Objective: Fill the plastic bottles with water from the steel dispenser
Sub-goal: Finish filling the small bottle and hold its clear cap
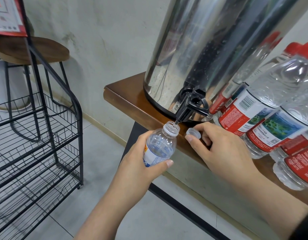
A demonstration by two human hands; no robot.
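The small plastic bottle [160, 146] is gripped around its body by the left hand [141, 163], thumb laid across the front below the label, and it is held tilted with its open mouth right under the black tap [187, 108] of the steel dispenser [210, 49]. A thin stream of water [174, 125] is seen dropping from the spout into the neck. Little water is visible inside the bottle so far; its level cannot be read clearly.

The right hand [215, 149] is rested on the edge of the wooden table [125, 96], and a translucent cap [194, 133] is pinched between its thumb and fingers, just beside the bottle's mouth but not touching it.

The dispenser is stood on the table near the corner, its tap reaching out over the edge. To the right of it, several larger clear bottles [271, 104] with red labels and red caps are crowded on the tabletop; they are seen upright and close together, some overlapping in view.

On the left, a black wire rack [37, 135] is placed on the tiled floor, well apart from the table, and a round wooden stool [28, 49] is seen behind it against the wall. A red-edged poster [7, 14] is partly caught in the upper left corner.
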